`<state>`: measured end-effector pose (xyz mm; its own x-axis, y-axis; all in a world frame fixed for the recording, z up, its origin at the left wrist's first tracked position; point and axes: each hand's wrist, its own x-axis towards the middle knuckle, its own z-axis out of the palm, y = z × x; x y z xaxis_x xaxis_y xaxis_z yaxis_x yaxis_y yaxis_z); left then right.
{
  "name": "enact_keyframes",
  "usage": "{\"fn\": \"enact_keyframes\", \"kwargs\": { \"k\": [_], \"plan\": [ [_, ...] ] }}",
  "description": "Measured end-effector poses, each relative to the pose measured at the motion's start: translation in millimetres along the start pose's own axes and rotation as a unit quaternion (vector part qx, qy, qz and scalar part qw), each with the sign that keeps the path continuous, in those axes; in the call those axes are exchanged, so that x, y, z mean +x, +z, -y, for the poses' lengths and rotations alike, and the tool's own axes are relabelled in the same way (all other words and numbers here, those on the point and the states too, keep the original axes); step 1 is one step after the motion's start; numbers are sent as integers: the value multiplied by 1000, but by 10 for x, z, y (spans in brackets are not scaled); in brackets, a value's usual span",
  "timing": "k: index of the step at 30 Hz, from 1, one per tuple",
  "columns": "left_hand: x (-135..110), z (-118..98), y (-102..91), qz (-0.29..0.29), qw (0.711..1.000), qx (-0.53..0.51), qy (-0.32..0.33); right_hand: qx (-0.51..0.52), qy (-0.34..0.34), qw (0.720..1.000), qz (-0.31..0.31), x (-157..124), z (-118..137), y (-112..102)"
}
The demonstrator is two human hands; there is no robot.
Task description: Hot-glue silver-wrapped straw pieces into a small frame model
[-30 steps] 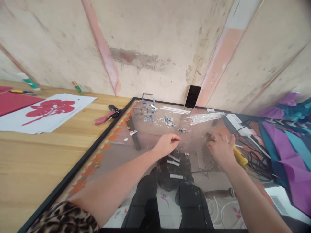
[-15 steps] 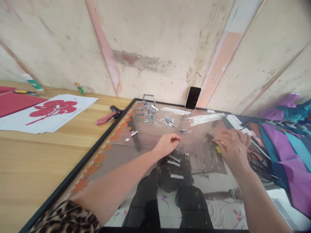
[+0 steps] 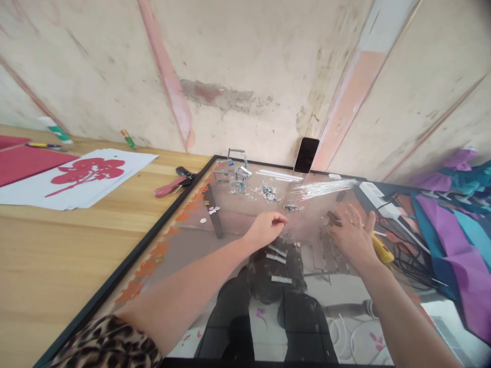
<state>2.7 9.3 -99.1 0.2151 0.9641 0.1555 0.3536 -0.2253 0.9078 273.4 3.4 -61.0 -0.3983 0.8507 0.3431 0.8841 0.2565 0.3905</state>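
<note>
My left hand (image 3: 266,228) hovers over the glass tabletop (image 3: 233,255), thumb and fingers pinched together. Whatever may lie in that pinch is too small to make out. On the right side, my right hand (image 3: 353,236) is palm down with its fingers spread. Its thumb side lies by the dark metal end of a tool (image 3: 333,219), the rest of which the hand covers. A yellow-handled tool with a pale tip (image 3: 382,249) lies beside my right wrist. Small grey strips (image 3: 281,279) lie in front of me, and silvery scraps (image 3: 269,192) are heaped beyond my left hand.
Thin silvery wires (image 3: 324,189) and a phone (image 3: 306,155) are at the back. A small wire-like frame structure (image 3: 238,174) stands back left. Right are a white power strip (image 3: 378,199), black cables and purple cloth-like sheets (image 3: 441,225). Pink-handled scissors (image 3: 169,187) lie on the wooden table.
My right hand has shifted slightly left and its fingers have spread. The green-yellow handle near its fingers is now covered, and the yellow-handled tool shows by the wrist. My left hand stays still.
</note>
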Motion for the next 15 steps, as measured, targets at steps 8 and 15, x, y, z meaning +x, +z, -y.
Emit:
{"fn": "enact_keyframes", "kwargs": {
  "k": [8, 15],
  "plan": [
    [-10, -21, -5, -2, 1000, -5, 0, -20, 3, 1000, 18, 12, 58, 52],
    [-33, -136, -16, -26, 1000, -8, 2, 62, 46, 993, -95, 15, 62, -238]
  ]
}}
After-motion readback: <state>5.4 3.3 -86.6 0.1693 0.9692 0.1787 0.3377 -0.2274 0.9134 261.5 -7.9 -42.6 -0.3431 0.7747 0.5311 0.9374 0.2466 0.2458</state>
